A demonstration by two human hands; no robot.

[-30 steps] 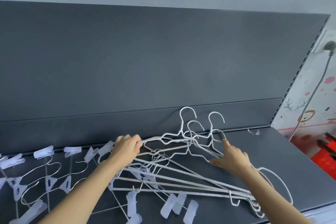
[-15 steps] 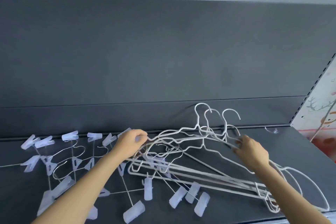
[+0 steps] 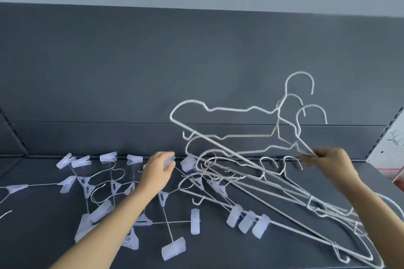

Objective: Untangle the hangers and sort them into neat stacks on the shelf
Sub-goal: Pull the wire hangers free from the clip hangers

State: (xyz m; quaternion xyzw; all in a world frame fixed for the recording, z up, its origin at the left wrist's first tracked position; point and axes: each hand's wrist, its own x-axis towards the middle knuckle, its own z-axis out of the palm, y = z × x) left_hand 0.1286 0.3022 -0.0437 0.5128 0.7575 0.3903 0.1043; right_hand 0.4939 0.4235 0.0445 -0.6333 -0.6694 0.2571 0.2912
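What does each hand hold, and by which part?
Right hand: white hangers, pinched below the necks. Left hand: clip hanger, by one clip.

— What finishes do you get?
— On my feed, the white coated wire hangers [image 3: 277,113] look smooth, satin. The thin silver bare-metal clip hangers [image 3: 168,222] glint; their translucent frosted plastic clips [image 3: 195,221] look smooth. The dark grey shelf [image 3: 43,236] reads matt, like painted metal.

Just two bare forearms are seen: one at 7 o'clock behind the left hand [image 3: 157,172], one at 5 o'clock behind the right hand [image 3: 330,165].
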